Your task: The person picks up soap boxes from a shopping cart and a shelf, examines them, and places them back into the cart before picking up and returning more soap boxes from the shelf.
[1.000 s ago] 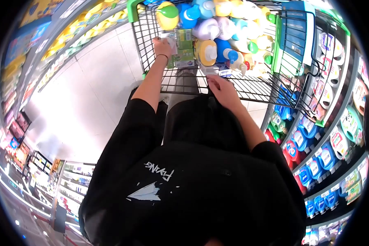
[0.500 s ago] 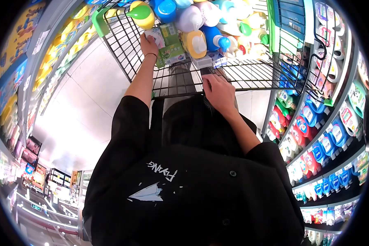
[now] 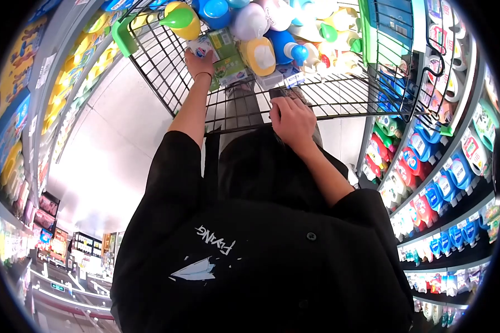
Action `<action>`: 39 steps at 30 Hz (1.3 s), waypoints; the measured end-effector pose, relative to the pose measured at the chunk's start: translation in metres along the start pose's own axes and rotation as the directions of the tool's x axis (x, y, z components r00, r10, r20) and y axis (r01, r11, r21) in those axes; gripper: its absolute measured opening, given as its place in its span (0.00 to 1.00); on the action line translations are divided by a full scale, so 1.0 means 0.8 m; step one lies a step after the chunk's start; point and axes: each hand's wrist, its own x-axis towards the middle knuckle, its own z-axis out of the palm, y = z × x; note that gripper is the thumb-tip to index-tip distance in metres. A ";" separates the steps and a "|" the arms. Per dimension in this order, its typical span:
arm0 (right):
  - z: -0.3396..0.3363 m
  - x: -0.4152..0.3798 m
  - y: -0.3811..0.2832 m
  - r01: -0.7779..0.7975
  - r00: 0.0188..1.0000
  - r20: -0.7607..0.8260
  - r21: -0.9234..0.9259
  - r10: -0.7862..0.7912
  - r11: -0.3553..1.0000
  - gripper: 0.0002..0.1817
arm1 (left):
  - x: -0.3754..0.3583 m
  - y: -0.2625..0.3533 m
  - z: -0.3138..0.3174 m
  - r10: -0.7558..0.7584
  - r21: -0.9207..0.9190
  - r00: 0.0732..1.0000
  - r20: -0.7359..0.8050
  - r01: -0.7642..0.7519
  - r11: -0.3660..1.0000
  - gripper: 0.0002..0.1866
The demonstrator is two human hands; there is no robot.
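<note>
A black wire shopping cart stands in front of me, with several bottles and boxes inside. My left hand is closed on a small white and blue pack, beside green boxes in the cart. Just beyond it lies a yellow bottle with a green cap. My right hand is curled over the cart's near rim. To its upper side lie a pale yellow bottle and a blue bottle.
Shelves of blue and red bottles curve along the right side. Shelves with yellow packs run along the left. A pale tiled floor lies between the left shelves and the cart.
The cart and its goods have shifted slightly left in view. The pack in my left hand is turned, showing more of its printed face. My right hand stays on the rim.
</note>
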 end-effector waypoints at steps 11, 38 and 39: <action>0.001 -0.001 0.000 0.017 1.000 -0.006 -0.045 -0.017 0.999 0.02 | -0.001 -0.015 -0.011 0.048 -0.453 0.997 0.059 -0.016 0.891 0.29; 0.002 -0.004 -0.001 0.043 0.999 -0.009 -0.070 -0.043 0.997 0.01 | -0.009 -0.021 -0.013 0.048 -0.003 0.994 0.097 -0.048 0.999 0.27; 0.003 -0.005 0.001 0.054 0.998 -0.024 -0.072 -0.056 0.996 0.01 | -0.011 -0.022 -0.018 0.034 0.081 0.996 0.078 -0.041 0.996 0.28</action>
